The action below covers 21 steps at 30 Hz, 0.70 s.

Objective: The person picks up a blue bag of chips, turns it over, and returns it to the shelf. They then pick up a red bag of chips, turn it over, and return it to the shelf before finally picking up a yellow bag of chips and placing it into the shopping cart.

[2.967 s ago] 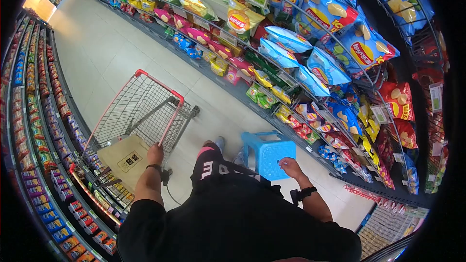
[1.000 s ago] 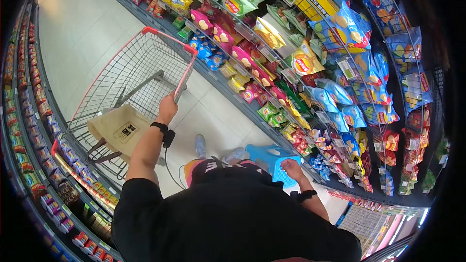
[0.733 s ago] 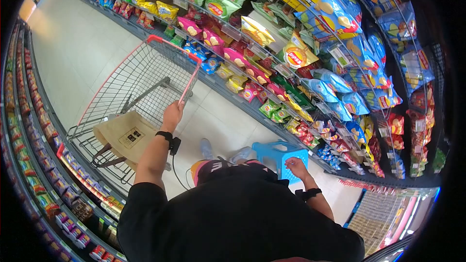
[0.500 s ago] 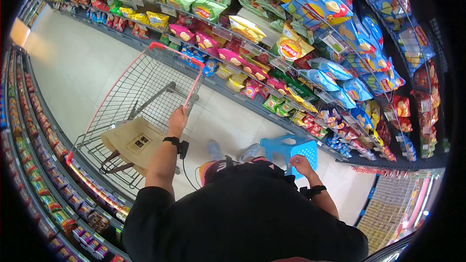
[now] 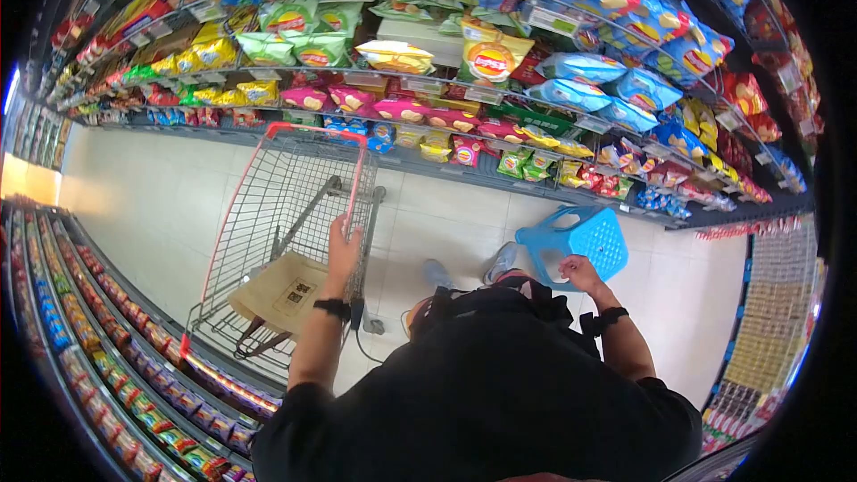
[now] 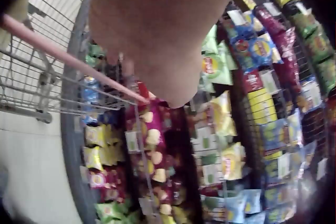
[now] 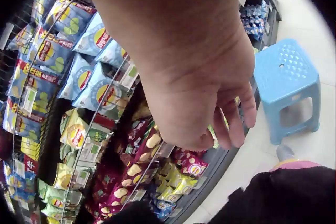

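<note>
Forward — left hand [image 5: 342, 256] gripping cart rail [image 5: 359, 170], right hand [image 5: 583, 273] loosely curled, released, near stool [image 5: 600, 241].

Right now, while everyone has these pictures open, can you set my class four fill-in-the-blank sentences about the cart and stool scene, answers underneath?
1. Of the cart and the stool, the left hand grips the ____.
2. Of those two, the right hand is nearer the ____.
3. The stool is coloured ____.
4. Left or right, the bag lies to the person's ____.

Missing words: cart; stool; blue; left.
</note>
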Each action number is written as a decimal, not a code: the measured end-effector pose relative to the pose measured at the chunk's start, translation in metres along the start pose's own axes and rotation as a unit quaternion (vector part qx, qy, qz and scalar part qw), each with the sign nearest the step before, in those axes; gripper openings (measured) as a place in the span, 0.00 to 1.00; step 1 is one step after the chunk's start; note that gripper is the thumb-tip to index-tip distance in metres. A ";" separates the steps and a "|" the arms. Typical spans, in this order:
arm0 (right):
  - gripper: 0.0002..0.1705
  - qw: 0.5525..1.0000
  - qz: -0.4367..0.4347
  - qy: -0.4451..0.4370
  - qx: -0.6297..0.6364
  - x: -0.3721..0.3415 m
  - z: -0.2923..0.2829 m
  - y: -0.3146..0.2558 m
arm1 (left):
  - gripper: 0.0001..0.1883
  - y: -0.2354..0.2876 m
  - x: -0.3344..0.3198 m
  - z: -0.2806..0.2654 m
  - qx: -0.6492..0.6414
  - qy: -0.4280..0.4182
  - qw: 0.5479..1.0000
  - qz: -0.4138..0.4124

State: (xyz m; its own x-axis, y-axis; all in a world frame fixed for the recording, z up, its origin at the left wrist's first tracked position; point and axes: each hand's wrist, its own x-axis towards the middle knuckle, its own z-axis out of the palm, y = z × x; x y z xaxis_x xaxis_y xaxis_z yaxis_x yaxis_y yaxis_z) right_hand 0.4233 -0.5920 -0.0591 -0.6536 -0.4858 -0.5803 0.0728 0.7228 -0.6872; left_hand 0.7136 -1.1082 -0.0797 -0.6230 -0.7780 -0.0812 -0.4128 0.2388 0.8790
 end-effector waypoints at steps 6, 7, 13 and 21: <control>0.11 0.986 0.155 -0.034 0.044 -0.003 0.001 0.088 | 0.25 0.191 -0.031 -0.050 -0.163 -0.253 0.953 0.028; 0.11 0.980 0.186 -0.046 0.060 0.000 0.004 0.112 | 0.27 0.227 -0.032 -0.057 -0.164 -0.264 0.948 0.071; 0.13 0.960 0.245 -0.073 0.113 0.012 -0.003 0.103 | 0.44 0.417 -0.037 -0.054 -0.249 -0.412 0.795 0.371; 0.15 0.958 0.184 -0.055 0.212 0.079 -0.039 0.155 | 0.45 0.565 -0.076 0.041 -0.482 -0.552 0.521 0.438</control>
State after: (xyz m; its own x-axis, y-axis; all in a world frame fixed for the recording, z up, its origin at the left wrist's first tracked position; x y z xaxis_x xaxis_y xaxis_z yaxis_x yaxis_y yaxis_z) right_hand 0.3533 -0.4991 -0.1945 -0.4436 -0.3015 -0.8440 0.5986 0.6012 -0.5294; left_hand 0.5008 -0.8906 0.4043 -0.5144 0.3185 0.7962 0.5451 -0.5953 0.5904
